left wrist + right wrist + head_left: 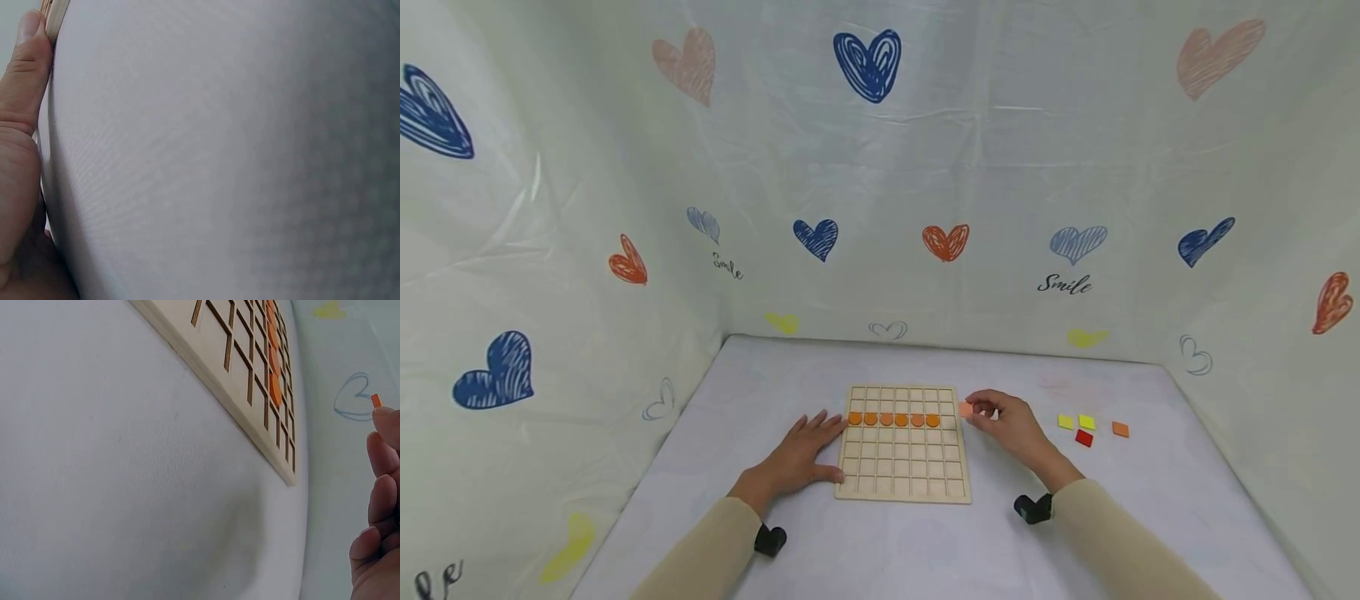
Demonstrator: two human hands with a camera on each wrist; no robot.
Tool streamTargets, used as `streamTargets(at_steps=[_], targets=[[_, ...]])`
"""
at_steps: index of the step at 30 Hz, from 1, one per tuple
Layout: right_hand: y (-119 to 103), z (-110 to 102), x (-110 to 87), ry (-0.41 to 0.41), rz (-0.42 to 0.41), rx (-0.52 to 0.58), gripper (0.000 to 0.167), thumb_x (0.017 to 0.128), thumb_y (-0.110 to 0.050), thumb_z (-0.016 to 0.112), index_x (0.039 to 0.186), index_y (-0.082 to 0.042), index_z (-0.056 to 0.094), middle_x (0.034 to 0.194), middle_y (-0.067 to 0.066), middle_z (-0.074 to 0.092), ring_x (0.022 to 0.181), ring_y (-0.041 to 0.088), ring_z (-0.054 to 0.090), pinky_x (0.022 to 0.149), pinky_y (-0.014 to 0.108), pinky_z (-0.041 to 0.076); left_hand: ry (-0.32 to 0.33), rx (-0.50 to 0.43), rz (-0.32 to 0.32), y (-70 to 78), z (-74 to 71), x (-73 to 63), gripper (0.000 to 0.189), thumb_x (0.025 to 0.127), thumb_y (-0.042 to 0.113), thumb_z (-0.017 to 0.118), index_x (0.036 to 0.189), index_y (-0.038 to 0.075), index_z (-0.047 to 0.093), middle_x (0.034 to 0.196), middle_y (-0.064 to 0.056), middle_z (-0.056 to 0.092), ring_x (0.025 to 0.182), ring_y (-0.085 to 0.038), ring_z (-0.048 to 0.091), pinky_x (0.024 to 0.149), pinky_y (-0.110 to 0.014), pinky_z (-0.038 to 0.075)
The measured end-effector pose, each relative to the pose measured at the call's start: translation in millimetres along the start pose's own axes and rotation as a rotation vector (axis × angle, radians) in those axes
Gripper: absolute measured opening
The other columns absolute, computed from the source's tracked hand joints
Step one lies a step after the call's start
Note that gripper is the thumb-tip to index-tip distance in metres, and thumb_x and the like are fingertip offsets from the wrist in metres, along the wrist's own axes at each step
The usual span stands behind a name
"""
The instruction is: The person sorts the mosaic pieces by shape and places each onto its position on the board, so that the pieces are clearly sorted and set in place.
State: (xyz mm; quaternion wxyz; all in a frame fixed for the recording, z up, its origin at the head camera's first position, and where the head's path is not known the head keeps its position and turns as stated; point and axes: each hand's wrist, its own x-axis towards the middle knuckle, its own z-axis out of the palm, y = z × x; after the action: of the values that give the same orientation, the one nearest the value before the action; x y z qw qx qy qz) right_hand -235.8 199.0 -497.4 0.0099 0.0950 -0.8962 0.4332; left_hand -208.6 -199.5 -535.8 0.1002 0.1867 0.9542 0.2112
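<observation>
A pale wooden grid board [902, 468] lies flat on the table, seen in part in the right wrist view. Several orange round pieces [902, 420] sit side by side in one row of its squares, with the rightmost square of that row bare. My left hand [796, 463] rests at the board's left side, fingers extended and thumb touching its edge; the left wrist view shows that thumb [24, 84] against the wood. Beyond the board's right edge, my right hand [1011, 427] pinches a light orange tile [966, 409] between thumb and fingertips, raised above the table in the right wrist view.
Right of my right hand lie two yellow tiles [1065, 422], a red tile [1084, 437] and an orange tile [1120, 429]. White sheeting [880, 175] printed with hearts encloses the table [820, 367] at the back and sides.
</observation>
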Motion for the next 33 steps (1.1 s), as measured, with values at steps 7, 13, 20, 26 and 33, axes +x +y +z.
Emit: streamTargets(at_steps=[7, 13, 20, 26, 33], targets=[[-11.4, 15.1, 4.1, 0.006, -0.047, 0.052, 0.026, 0.093, -0.012, 0.081, 0.117, -0.01, 0.074, 0.096, 0.0, 0.07, 0.09, 0.018, 0.056, 0.066, 0.022, 0.046, 0.003, -0.007, 0.011, -0.9, 0.6, 1.0, 0.098, 0.083, 0.055, 0.083, 0.164, 0.018, 0.042, 0.17, -0.005, 0.039, 0.163, -0.033, 0.021, 0.135, -0.055, 0.011], [-20.5, 27.9, 5.8, -0.005, -0.06, 0.073, 0.023, 0.093, -0.011, 0.081, 0.115, -0.011, 0.074, 0.093, -0.002, 0.069, 0.087, 0.017, 0.055, 0.066, 0.022, 0.045, 0.004, -0.007, 0.003, -1.2, 1.5, 2.1, 0.097, 0.083, 0.055, 0.083, 0.163, 0.018, 0.042, 0.17, -0.005, 0.039, 0.163, -0.033, 0.021, 0.135, -0.054, 0.01], [-29.8, 42.0, 7.2, -0.015, -0.046, 0.105, 0.023, 0.093, -0.006, 0.079, 0.116, -0.011, 0.075, 0.093, -0.003, 0.07, 0.087, 0.016, 0.055, 0.068, 0.022, 0.047, -0.013, 0.004, 0.006, -2.7, -0.1, 1.4, 0.099, 0.083, 0.057, 0.083, 0.164, 0.018, 0.041, 0.171, -0.004, 0.038, 0.163, -0.032, 0.021, 0.135, -0.054, 0.011], [-38.1, 52.3, 7.7, -0.043, -0.052, 0.138, 0.022, 0.093, -0.008, 0.08, 0.115, -0.01, 0.075, 0.093, -0.003, 0.07, 0.086, 0.014, 0.056, 0.069, 0.022, 0.048, -0.022, 0.002, -0.014, -4.1, 1.8, 2.3, 0.101, 0.081, 0.057, 0.084, 0.164, 0.02, 0.041, 0.171, -0.002, 0.037, 0.164, -0.031, 0.019, 0.135, -0.053, 0.009], [-41.4, 64.4, 10.4, -0.078, -0.071, 0.174, 0.02, 0.094, -0.009, 0.08, 0.113, -0.009, 0.074, 0.095, -0.001, 0.071, 0.085, 0.012, 0.057, 0.07, 0.021, 0.05, -0.028, -0.014, 0.01, -4.8, -0.7, 1.5, 0.103, 0.081, 0.058, 0.083, 0.165, 0.018, 0.038, 0.172, -0.004, 0.035, 0.164, -0.032, 0.018, 0.135, -0.054, 0.01]])
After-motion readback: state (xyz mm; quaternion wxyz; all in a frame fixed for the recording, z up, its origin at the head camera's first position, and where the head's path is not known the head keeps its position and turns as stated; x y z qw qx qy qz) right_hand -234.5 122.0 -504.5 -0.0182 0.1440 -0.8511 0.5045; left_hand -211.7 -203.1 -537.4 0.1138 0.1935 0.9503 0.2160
